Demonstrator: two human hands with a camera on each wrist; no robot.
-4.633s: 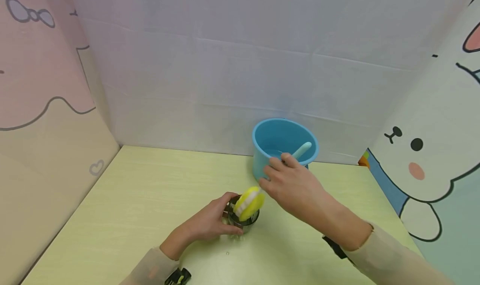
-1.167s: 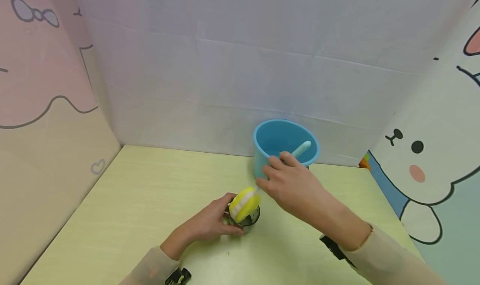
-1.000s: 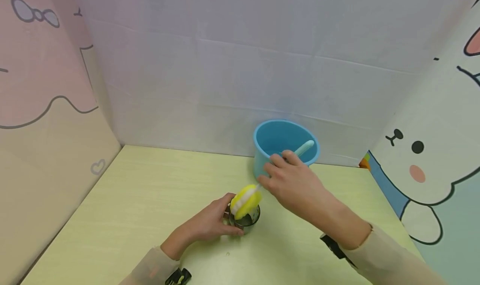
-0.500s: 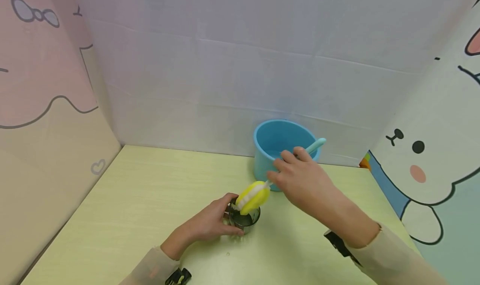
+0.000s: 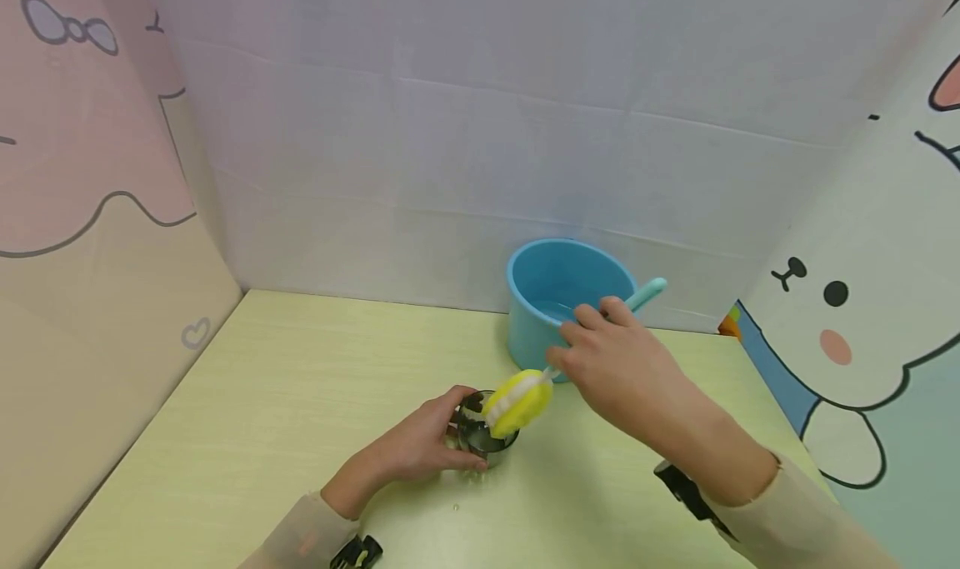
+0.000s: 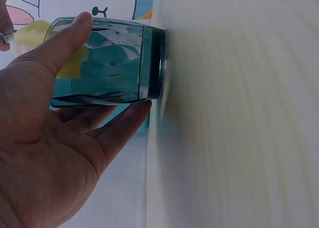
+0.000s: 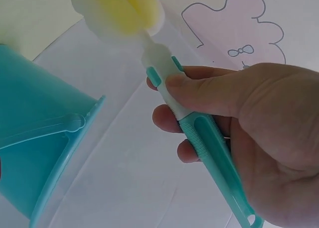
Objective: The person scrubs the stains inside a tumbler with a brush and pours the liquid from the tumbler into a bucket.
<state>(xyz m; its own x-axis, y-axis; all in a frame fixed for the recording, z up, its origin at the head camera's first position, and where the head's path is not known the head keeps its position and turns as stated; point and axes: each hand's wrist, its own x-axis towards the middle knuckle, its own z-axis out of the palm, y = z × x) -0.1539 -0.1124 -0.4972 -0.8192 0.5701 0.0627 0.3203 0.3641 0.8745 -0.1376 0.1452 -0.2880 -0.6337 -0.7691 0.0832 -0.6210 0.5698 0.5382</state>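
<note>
1. My brush (image 5: 519, 402) has a plump, rounded head striped yellow and white, a pale neck and a teal handle; it slants, head down, at the mouth of the cup (image 6: 114, 63).
2. The cup is dark, see-through and upright on the table (image 5: 337, 369), between its left and right edges and well forward of the back edge.
3. My right hand (image 5: 622, 369) is clamped on the brush handle, thumb pressed along its pale upper part; my left hand (image 5: 420, 444) is curled round the cup, thumb on one side, fingers on the other.
4. I cannot tell whether the head's tip dips below the rim; yellow shows through the cup wall. The right wrist view blurs the head and cuts it off at the top. From above, my knuckles hide the middle of the handle.
5. The head looks spongy, the handle smooth with a ribbed band and a hole at its end. The cup's sides are faceted.
6. A blue, smooth-walled bucket (image 5: 528, 336) stands by the table's back edge, right of its middle.
</note>
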